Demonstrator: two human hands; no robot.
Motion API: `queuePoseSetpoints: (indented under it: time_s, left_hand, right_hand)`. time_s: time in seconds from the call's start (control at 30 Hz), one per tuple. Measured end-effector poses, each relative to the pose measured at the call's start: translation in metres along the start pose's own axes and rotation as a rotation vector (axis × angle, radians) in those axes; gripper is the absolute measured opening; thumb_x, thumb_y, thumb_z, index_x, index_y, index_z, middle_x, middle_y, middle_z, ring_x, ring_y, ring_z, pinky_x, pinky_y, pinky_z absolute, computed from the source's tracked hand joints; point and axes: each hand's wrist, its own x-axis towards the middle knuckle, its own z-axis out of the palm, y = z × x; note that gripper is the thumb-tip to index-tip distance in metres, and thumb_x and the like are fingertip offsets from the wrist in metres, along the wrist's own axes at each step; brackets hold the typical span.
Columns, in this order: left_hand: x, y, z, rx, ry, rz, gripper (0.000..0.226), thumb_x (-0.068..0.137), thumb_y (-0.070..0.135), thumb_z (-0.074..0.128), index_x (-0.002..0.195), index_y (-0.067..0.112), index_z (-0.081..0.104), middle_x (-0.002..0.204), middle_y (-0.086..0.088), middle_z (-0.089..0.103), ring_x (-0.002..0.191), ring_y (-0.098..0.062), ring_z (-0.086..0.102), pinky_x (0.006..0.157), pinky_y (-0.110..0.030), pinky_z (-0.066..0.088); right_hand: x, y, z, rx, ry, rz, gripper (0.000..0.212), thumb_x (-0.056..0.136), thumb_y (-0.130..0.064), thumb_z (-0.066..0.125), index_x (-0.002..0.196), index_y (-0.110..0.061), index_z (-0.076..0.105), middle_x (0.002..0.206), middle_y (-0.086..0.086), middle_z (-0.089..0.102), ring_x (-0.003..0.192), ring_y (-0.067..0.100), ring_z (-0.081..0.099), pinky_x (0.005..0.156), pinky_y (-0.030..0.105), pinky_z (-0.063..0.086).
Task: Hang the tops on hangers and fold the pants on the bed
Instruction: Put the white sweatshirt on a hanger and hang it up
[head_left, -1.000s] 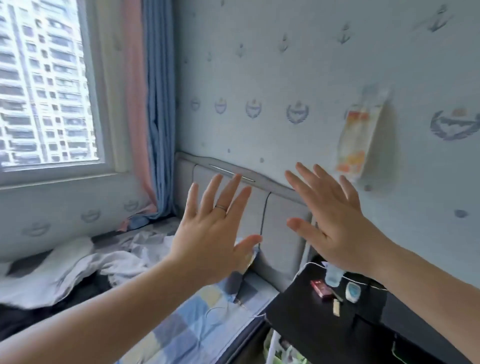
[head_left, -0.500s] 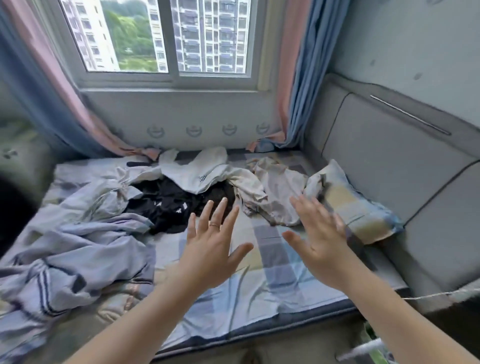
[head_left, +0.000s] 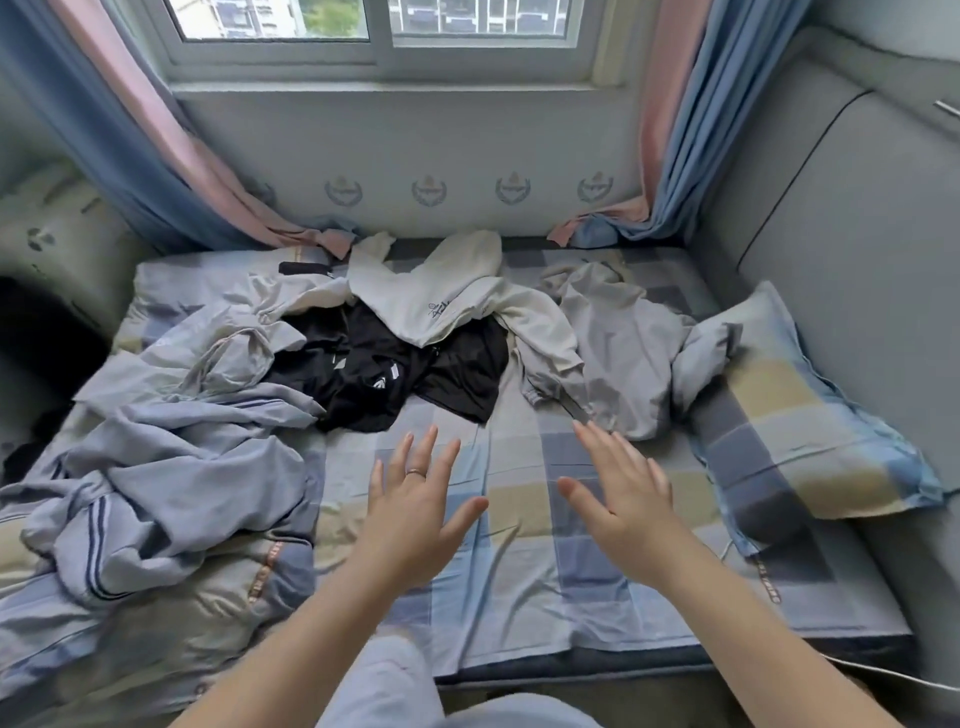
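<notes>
Hovering my left hand (head_left: 415, 512) and right hand (head_left: 621, 512), spread and empty, I risk snagging the black garment (head_left: 374, 376) under the white top (head_left: 431, 299).

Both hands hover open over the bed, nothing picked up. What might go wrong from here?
The white hoodie lies across the black clothes, so pulling one may drag the other. The heap is crumpled, so tops and pants are hard to tell apart and may be sorted wrongly. No hanger is in view near the left hand or right hand, so hanging may stall.
</notes>
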Motion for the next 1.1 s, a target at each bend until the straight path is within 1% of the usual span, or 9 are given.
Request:
queuePoseSetpoints:
  time_s: [0.13,0.23,0.33,0.47,0.6,0.73,0.9,1.0,1.1]
  left_hand:
    - [0.050,-0.003,0.014,-0.019,-0.004,-0.022,0.095,0.079,0.083,0.010,0.159,0.032,0.011,0.168,0.005,-0.004,0.153,-0.019,-0.011,0.123,-0.047,0.003]
    - [0.086,-0.010,0.025,-0.011,-0.021,-0.020,0.098,0.076,0.084,0.010,0.159,0.031,0.014,0.168,0.002,0.002,0.154,-0.021,-0.006,0.122,-0.047,0.007]
    - [0.132,-0.027,0.036,0.019,-0.036,0.003,0.102,0.070,0.082,0.003,0.158,0.031,0.018,0.168,0.002,0.006,0.154,-0.022,-0.002,0.122,-0.048,0.010]
    - [0.210,-0.071,0.055,0.073,-0.042,0.044,0.102,0.070,0.081,0.004,0.157,0.030,0.020,0.168,0.001,0.008,0.154,-0.024,0.000,0.122,-0.050,0.010]
    - [0.327,-0.133,0.087,0.070,-0.076,0.067,0.093,0.080,0.080,0.017,0.158,0.030,0.020,0.168,0.001,0.008,0.154,-0.024,0.000,0.122,-0.048,0.008]
    - [0.454,-0.206,0.135,0.055,-0.071,0.046,0.074,0.096,0.064,0.038,0.158,0.026,0.020,0.168,-0.002,0.010,0.154,-0.027,0.003,0.122,-0.049,0.012]
    - [0.647,-0.317,0.204,0.118,0.095,0.030,0.089,0.089,0.051,0.060,0.159,0.026,0.012,0.168,-0.006,0.004,0.153,-0.033,0.002,0.120,-0.054,0.014]
    - [0.746,-0.376,0.248,0.163,-0.011,0.024,0.102,0.085,0.058,0.062,0.158,0.036,-0.006,0.167,0.004,-0.012,0.153,-0.031,-0.012,0.121,-0.060,0.004]
    - [0.783,-0.416,0.313,0.145,0.016,-0.002,0.082,0.088,0.057,0.046,0.155,0.047,0.000,0.167,0.010,-0.007,0.153,-0.027,-0.012,0.120,-0.061,-0.001]
  right_hand:
    - [0.028,0.024,-0.002,0.008,0.007,0.048,0.091,0.074,-0.080,0.005,0.156,-0.043,0.005,0.166,-0.018,0.005,0.152,0.007,-0.004,0.121,0.043,-0.003]
    - [0.049,0.035,-0.001,-0.009,0.004,0.086,0.084,0.082,-0.079,0.014,0.157,-0.041,0.005,0.166,-0.018,0.003,0.152,0.007,-0.004,0.122,0.043,-0.003]
    - [0.087,0.044,0.010,-0.029,0.002,0.124,0.069,0.098,-0.064,0.029,0.157,-0.040,0.003,0.166,-0.017,0.000,0.152,0.008,-0.006,0.122,0.045,-0.004]
    - [0.171,0.053,0.047,-0.067,0.039,0.108,0.066,0.101,-0.059,0.029,0.158,-0.039,0.003,0.167,-0.013,0.000,0.153,0.012,-0.006,0.122,0.048,-0.004]
    - [0.288,0.065,0.105,-0.121,0.032,0.116,0.069,0.102,-0.057,0.032,0.158,-0.037,-0.002,0.167,-0.009,-0.004,0.153,0.016,-0.008,0.122,0.050,-0.004]
    - [0.423,0.076,0.170,-0.114,-0.018,0.111,0.069,0.102,-0.054,0.034,0.157,-0.038,-0.005,0.167,-0.011,-0.006,0.153,0.013,-0.009,0.122,0.045,-0.004]
    - [0.639,0.088,0.278,-0.221,-0.014,-0.075,0.073,0.100,-0.051,0.042,0.157,-0.040,-0.001,0.167,-0.009,-0.002,0.154,0.019,-0.005,0.122,0.045,0.006]
    - [0.768,0.087,0.336,-0.375,0.009,-0.149,0.079,0.099,-0.046,0.050,0.157,-0.042,-0.002,0.167,-0.003,-0.003,0.153,0.028,-0.004,0.121,0.051,0.011]
    - [0.862,0.099,0.381,-0.492,-0.029,-0.119,0.080,0.097,-0.040,0.054,0.156,-0.045,0.000,0.167,-0.001,-0.005,0.152,0.035,-0.003,0.119,0.057,0.014]
